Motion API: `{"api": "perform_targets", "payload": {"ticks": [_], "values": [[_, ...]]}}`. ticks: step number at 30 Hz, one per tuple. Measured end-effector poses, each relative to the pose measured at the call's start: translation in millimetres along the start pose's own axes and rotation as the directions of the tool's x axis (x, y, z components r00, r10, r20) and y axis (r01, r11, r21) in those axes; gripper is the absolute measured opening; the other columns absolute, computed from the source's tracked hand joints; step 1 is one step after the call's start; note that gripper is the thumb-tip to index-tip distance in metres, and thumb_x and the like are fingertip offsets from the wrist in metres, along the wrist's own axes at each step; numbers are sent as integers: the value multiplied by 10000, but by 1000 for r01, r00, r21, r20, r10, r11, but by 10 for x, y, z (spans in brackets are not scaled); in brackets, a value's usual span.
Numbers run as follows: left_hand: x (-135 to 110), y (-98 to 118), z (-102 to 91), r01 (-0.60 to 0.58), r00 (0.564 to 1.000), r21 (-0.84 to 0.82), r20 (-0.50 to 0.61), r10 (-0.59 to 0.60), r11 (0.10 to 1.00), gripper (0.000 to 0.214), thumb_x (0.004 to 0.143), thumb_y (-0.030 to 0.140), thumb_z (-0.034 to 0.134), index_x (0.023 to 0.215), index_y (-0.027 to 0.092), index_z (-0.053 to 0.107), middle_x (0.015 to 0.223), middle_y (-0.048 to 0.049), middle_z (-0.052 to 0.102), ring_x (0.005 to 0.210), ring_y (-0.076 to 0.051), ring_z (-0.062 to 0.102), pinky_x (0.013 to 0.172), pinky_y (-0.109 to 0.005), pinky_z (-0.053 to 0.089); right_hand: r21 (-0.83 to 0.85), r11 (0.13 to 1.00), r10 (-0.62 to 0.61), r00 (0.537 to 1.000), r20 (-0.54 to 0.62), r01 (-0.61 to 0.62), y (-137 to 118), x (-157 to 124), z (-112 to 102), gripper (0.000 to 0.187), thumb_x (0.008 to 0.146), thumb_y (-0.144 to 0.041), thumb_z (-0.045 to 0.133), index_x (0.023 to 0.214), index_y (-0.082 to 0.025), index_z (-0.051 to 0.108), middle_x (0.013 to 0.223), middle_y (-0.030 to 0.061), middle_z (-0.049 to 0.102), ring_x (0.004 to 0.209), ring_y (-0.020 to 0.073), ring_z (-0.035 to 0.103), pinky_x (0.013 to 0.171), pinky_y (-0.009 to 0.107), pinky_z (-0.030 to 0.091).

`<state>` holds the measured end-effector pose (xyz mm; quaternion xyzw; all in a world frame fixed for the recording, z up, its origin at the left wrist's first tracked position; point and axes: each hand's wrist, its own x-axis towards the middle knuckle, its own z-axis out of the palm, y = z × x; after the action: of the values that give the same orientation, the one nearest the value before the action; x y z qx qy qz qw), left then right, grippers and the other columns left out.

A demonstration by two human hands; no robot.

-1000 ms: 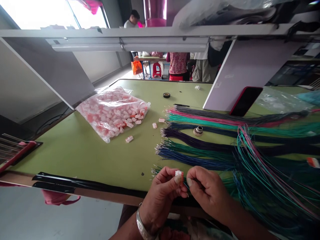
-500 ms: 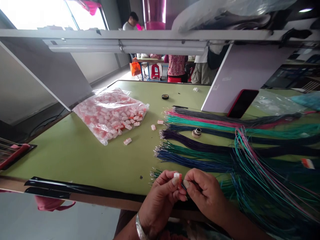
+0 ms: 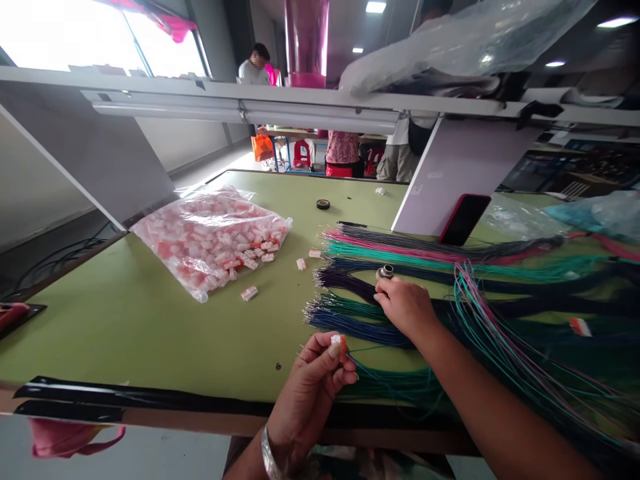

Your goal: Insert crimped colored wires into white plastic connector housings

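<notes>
Two hands are seen parted: the right hand has been drawn away from the left and rests, fingers loosely curled and gripping nothing, just beside a metal ring on the coloured wire bundles, while a white-and-orange push-in connector is kept pinched by the left hand below those bundles (thin wire seemingly attached).

Green worktop with white side panels on a metal crossbar. Bright windows upper left, pale wall below them, light floor beyond. Pink column at back, ceiling lights overhead. Far table with blue legs, red plastic stool, orange bag beside it. Person standing behind, another in floral top further right.
</notes>
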<state>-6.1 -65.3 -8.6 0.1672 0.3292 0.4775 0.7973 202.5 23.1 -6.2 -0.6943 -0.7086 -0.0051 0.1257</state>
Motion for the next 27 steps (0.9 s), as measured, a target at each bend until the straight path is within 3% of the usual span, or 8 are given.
{"api": "perform_targets", "payload": {"ticks": [5,10,15,22,27], "values": [[3,-9,-33,8,1000,4,21,-8,1000,90,826,180,695,875,139,631,756,0,583,662,-88,590,614,-200,536,-22,999,-39,999,7,39,36,82,145,79,839,-208,606,774,-206,651,838,52,685,731,181,603,609,273,270],[10,-12,-43,5,1000,14,30,-6,1000,83,836,184,683,883,143,628,777,-3,581,676,-93,591,611,-205,534,59,995,-80,994,-69,84,109,16,61,141,898,-196,508,822,-178,625,886,76,685,769,198,614,631,289,301],[21,-29,-50,0,1000,10,28,0,1000,84,834,180,683,883,138,630,770,-4,582,666,-91,588,599,-203,531,247,954,-147,983,-106,169,129,-110,-46,101,914,-285,515,918,-199,568,702,-9,620,593,146,557,585,252,360],[13,-31,-39,-9,999,19,32,8,1000,77,833,177,683,876,133,636,766,-9,589,672,-94,593,605,-204,532,467,831,-288,952,-104,302,-52,-204,-254,130,920,-275,533,823,-211,592,749,-2,605,646,133,546,601,229,425],[1,-32,-35,4,1000,9,25,-4,1000,76,827,159,683,884,133,638,749,-10,595,662,-93,596,607,-199,532,640,638,-409,893,-190,428,-297,-351,-501,83,909,-181,545,880,-204,619,773,3,613,680,130,543,631,241,430]]}}
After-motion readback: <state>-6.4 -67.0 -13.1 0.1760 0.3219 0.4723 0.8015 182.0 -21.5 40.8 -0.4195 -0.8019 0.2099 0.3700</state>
